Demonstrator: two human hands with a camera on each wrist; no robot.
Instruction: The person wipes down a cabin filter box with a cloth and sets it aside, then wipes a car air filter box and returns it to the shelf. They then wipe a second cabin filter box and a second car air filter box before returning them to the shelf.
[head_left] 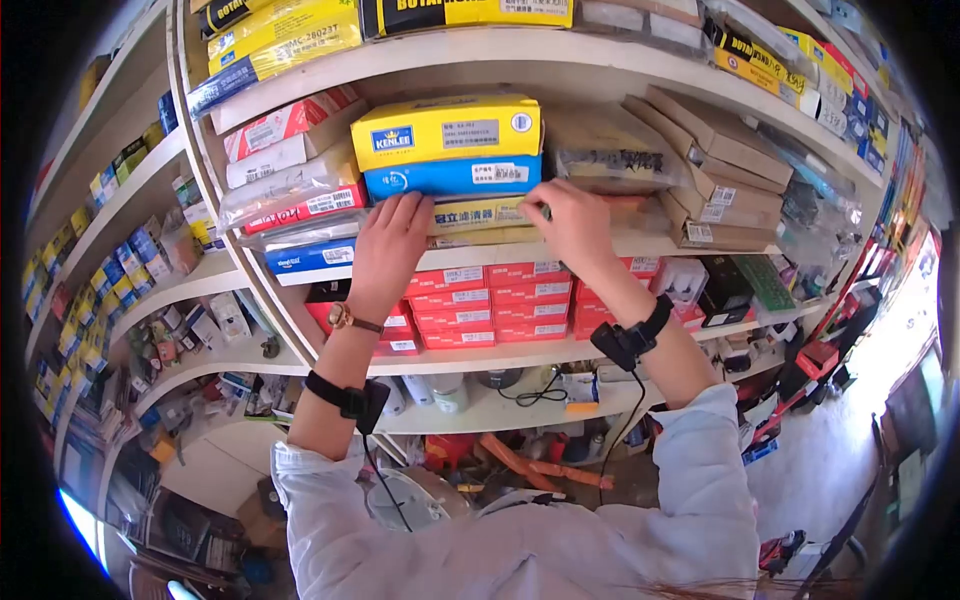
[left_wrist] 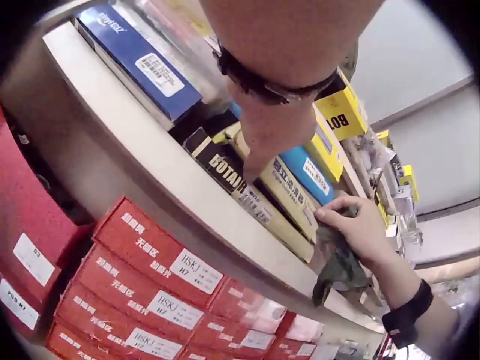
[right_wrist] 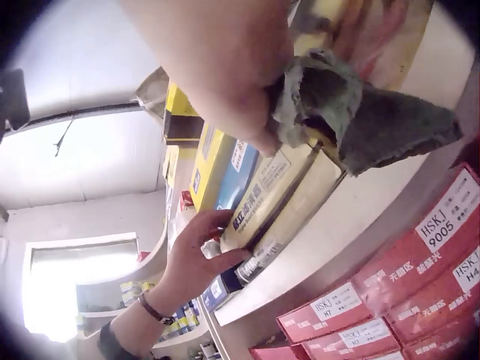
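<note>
A stack of boxes fills the middle shelf: a yellow KENLEE box [head_left: 445, 125], a blue box [head_left: 455, 176] beneath it, then a long pale-yellow filter box [head_left: 475, 215]. My left hand [head_left: 392, 245] grips the left end of that pale-yellow box, with fingers above and thumb lower down in the right wrist view. My right hand [head_left: 575, 225] holds a crumpled dark green cloth [right_wrist: 397, 124], which hangs over the shelf edge. Its fingertips are right at the filter box's right end. Under the filter box lies a BOTAI box [left_wrist: 221, 169].
Red boxes [head_left: 458, 300] are stacked on the shelf below. Brown cartons [head_left: 720, 165] stand to the right, and bagged boxes with a blue box [head_left: 310, 256] to the left. The white shelf edge [left_wrist: 112, 97] runs just under the hands. More yellow boxes [head_left: 285, 40] sit above.
</note>
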